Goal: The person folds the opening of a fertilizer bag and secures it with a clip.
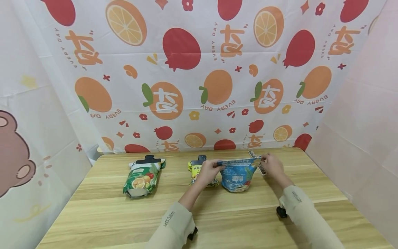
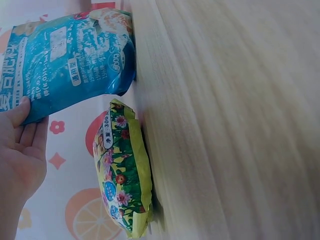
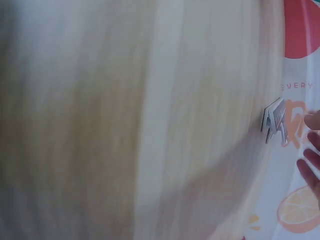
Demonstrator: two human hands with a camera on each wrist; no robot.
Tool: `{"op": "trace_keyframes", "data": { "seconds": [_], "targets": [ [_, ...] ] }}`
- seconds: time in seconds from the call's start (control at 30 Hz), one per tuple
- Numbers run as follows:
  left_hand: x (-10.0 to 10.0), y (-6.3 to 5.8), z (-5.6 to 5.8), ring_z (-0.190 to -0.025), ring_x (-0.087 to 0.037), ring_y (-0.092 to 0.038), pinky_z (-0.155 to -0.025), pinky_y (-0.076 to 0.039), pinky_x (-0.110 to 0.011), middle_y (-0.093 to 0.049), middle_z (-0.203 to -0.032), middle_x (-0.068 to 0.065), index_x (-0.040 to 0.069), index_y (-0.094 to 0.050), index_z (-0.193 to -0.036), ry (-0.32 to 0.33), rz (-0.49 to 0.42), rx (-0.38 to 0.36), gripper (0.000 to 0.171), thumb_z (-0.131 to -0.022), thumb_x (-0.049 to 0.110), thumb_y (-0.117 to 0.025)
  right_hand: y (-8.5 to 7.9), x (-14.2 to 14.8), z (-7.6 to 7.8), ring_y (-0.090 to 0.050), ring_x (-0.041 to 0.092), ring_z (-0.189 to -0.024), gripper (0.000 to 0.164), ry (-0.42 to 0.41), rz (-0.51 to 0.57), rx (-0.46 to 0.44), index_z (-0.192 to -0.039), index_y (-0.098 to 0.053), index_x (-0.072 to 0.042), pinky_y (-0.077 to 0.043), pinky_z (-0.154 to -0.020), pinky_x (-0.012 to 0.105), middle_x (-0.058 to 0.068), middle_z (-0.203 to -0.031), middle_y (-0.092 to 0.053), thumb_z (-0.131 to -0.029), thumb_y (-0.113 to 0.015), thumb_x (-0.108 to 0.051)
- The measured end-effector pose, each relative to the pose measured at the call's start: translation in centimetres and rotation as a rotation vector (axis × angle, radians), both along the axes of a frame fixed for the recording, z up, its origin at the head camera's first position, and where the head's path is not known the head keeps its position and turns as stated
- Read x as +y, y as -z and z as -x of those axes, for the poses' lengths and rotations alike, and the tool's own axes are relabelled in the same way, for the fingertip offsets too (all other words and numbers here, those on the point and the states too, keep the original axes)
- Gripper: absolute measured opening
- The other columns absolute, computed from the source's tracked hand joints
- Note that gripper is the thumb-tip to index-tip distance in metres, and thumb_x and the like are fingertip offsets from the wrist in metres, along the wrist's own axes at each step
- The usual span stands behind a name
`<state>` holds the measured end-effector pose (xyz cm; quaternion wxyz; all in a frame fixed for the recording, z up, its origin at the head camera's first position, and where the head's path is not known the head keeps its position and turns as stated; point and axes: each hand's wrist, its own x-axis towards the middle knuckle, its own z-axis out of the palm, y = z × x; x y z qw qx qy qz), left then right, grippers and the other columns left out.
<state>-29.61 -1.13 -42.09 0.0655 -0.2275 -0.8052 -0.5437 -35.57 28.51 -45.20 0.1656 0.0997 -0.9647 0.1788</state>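
Both hands hold a blue fertilizer bag (image 1: 235, 178) upright by its flat top edge. My left hand (image 1: 207, 173) pinches the top left corner, thumb on the printed face in the left wrist view. At the opposite corner, my right hand (image 1: 273, 167) pinches the edge; in the right wrist view only its fingers (image 3: 314, 155) show. The bag's bottom touches or nearly touches the table. Behind it lies a long clip with dark lettering (image 1: 262, 169), partly hidden by the bag. A yellow flowered bag (image 2: 122, 170) sits beside the left hand, which covers part of it in the head view.
A green bag with fruit pictures (image 1: 141, 180), topped by a black clip (image 1: 149, 159), lies farther left. Another black clip (image 1: 199, 159) is on the yellow bag. The wooden table (image 1: 109, 214) ends at a fruit-patterned curtain (image 1: 192, 90).
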Motion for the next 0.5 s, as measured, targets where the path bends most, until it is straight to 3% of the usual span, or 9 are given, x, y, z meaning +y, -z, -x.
{"op": "trace_keyframes", "data": {
  "seconds": [0.17,0.33,0.5],
  "targets": [
    [-0.4,0.0,0.2,-0.083,-0.021,-0.065,-0.066,-0.052,-0.024,-0.067,-0.093,-0.012,0.001,-0.067,-0.106,-0.002,-0.001,-0.003,0.021,-0.086,0.005,-0.063,0.3,-0.5,1.1,-0.045,0.045,-0.107,0.037,0.097,-0.002,-0.125,-0.116,-0.053,0.010,-0.041,-0.085,0.055,0.031,-0.115,-0.049,-0.088,-0.055,-0.015],
    [-0.4,0.0,0.2,-0.085,-0.019,-0.064,-0.069,-0.052,-0.028,-0.067,-0.093,-0.011,0.000,-0.067,-0.105,0.033,-0.046,0.007,0.020,-0.086,0.005,-0.063,1.0,-0.8,1.6,-0.043,0.049,-0.107,0.046,0.148,-0.019,-0.246,-0.119,-0.041,0.018,-0.040,-0.086,0.055,0.036,-0.114,-0.045,-0.090,-0.051,-0.016],
    [-0.3,-0.1,-0.1,-0.084,-0.016,-0.064,-0.068,-0.052,-0.026,-0.068,-0.093,-0.010,0.000,-0.067,-0.105,0.054,-0.055,0.040,0.020,-0.086,0.007,-0.064,1.4,-0.4,1.5,-0.048,0.046,-0.101,0.045,0.191,0.010,-0.298,-0.117,-0.043,0.017,-0.044,-0.080,0.052,0.034,-0.110,-0.048,-0.091,-0.051,-0.019]
  ]
}}
